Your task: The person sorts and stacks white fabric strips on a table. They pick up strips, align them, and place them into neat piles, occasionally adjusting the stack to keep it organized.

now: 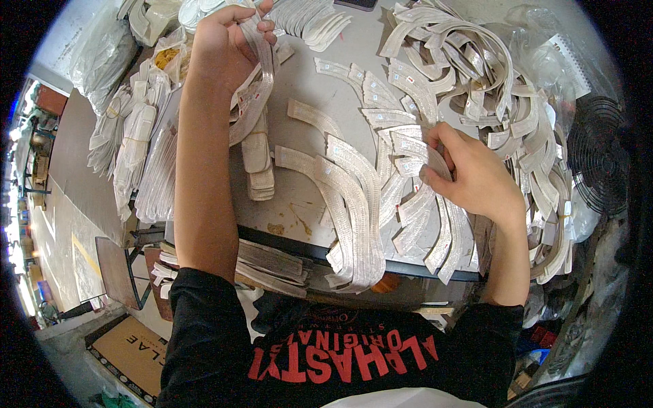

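The person's left arm (pixel 204 177) is stretching almost straight toward the far side of the grey table (pixel 306 78), and the left hand (pixel 235 41), fingers curled, is grasping a long pale, curved, ribbed fabric strip (pixel 266 58) that is hanging down past the wrist. The right arm (pixel 510 265) is bending at the elbow and reaching in from the near right; the right hand (pixel 476 173), angled leftward, is pinching pale curved fabric strips with small labels (pixel 410 146) between thumb and fingers. Other loose pale curved strips (pixel 350 211) are fanning out left of that hand, some overhanging the near table edge. A stack of pale, round-ended strips (pixel 258 160) is lying below the left hand's strip. Tied pale bundles (pixel 136 139) are lying far left, and a tangled heap of pale curved strips (pixel 507 68) is filling the far right.
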Available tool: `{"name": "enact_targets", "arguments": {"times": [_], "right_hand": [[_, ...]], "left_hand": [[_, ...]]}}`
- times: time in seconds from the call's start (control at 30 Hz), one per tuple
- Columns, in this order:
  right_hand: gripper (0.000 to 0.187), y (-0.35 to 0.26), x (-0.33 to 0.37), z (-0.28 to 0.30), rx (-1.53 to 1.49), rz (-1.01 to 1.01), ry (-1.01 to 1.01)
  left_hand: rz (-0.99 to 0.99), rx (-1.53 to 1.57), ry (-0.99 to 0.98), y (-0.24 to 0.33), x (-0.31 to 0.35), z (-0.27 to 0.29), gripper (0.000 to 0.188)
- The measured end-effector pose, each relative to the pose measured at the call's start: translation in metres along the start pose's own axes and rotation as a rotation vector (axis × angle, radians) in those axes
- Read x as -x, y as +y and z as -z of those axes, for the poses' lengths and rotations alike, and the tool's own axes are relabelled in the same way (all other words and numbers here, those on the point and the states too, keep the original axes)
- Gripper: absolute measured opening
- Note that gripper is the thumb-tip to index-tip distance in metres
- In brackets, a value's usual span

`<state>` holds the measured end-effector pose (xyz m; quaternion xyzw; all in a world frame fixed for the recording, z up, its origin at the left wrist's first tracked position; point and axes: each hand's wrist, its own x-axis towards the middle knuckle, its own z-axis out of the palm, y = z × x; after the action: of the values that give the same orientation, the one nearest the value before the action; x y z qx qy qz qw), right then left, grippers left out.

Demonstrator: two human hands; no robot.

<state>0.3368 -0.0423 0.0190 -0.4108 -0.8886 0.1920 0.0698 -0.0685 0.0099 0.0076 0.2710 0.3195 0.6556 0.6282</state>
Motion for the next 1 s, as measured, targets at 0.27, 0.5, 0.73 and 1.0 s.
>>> {"name": "enact_targets", "arguments": {"times": [0.27,0.5,0.73,1.0], "right_hand": [[0.043,-0.011,-0.002,0.01,0.038,-0.09,-0.101],[0.044,-0.011,-0.002,0.01,0.037,-0.092,-0.107],[0.044,-0.01,-0.002,0.009,0.03,-0.08,-0.1],[0.043,-0.012,-0.003,0.011,0.03,-0.093,-0.111]], "left_hand": [[-0.019,-0.003,0.014,-0.001,-0.001,0.0,0.023],[-0.083,-0.016,0.051,-0.002,0.0,-0.006,0.023],[-0.062,-0.001,0.027,-0.001,-0.001,-0.001,0.023],[-0.062,-0.005,0.033,-0.002,0.0,-0.005,0.024]]}}
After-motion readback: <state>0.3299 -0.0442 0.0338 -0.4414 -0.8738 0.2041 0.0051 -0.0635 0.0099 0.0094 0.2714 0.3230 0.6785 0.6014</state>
